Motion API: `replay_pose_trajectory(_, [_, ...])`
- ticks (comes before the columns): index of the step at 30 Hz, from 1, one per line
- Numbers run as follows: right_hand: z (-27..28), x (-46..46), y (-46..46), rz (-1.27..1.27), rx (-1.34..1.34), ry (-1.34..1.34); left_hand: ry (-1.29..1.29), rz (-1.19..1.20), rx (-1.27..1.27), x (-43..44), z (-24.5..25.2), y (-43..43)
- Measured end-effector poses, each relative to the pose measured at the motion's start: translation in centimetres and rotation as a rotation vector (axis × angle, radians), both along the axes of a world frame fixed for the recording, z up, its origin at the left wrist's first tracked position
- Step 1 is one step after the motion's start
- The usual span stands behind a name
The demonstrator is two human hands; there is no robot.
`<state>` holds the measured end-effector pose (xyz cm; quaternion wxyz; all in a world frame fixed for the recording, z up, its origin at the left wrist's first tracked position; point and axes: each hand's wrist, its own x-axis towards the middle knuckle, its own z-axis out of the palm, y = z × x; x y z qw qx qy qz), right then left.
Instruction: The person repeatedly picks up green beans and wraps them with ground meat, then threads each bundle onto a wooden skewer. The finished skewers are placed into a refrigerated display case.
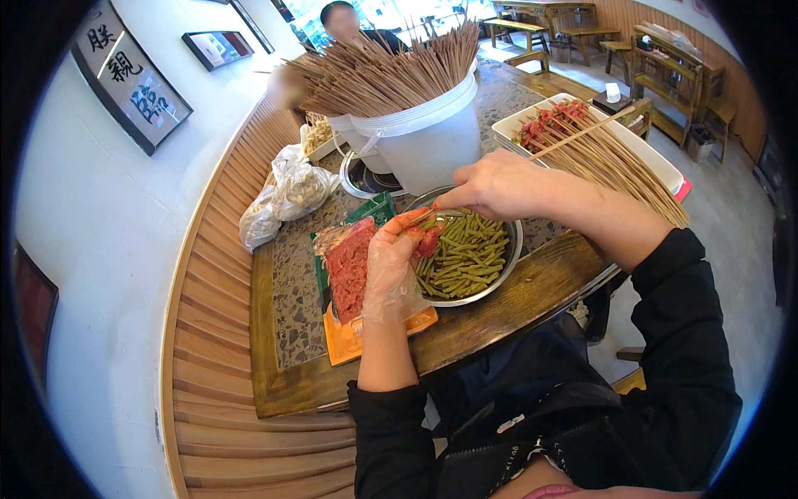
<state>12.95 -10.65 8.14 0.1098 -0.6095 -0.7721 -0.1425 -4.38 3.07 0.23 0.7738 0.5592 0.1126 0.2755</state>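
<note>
My left hand (396, 256), in a clear plastic glove smeared red, holds a piece of red raw meat (427, 242) over the bowl's left side. In my bare right hand (492, 187) is a wooden skewer (583, 134); its front part reaches the left fingers, where its tip is hidden. Beneath both hands a metal bowl (519, 249) holds cut green beans (467, 259). Left of my left hand, minced raw meat (350, 274) lies on green and orange packets (341, 343). A white tray (661, 163) at the right holds skewers with meat on their far ends (552, 125).
White plastic buckets (430, 143) full of wooden skewers (399, 72) stand behind the bowl. Plastic bags (290, 193) and a tray of pale food (318, 134) are at the back left. A wall and bench panelling (212, 299) flank the table (299, 393). Another person (374, 37) is beyond the buckets.
</note>
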Motion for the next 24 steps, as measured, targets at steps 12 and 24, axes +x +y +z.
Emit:
replay_pose_trajectory(12, [-0.7, 0.3, 0.5, 0.024, -0.056, 0.077, 0.069, 0.033, 0.173, 0.0, 0.2, 0.0])
replay_pose_trajectory(24, [-1.5, 0.3, 0.2, -0.004, -0.051, 0.079, -0.013, 0.073, 0.169, 0.2, -0.2, 0.4])
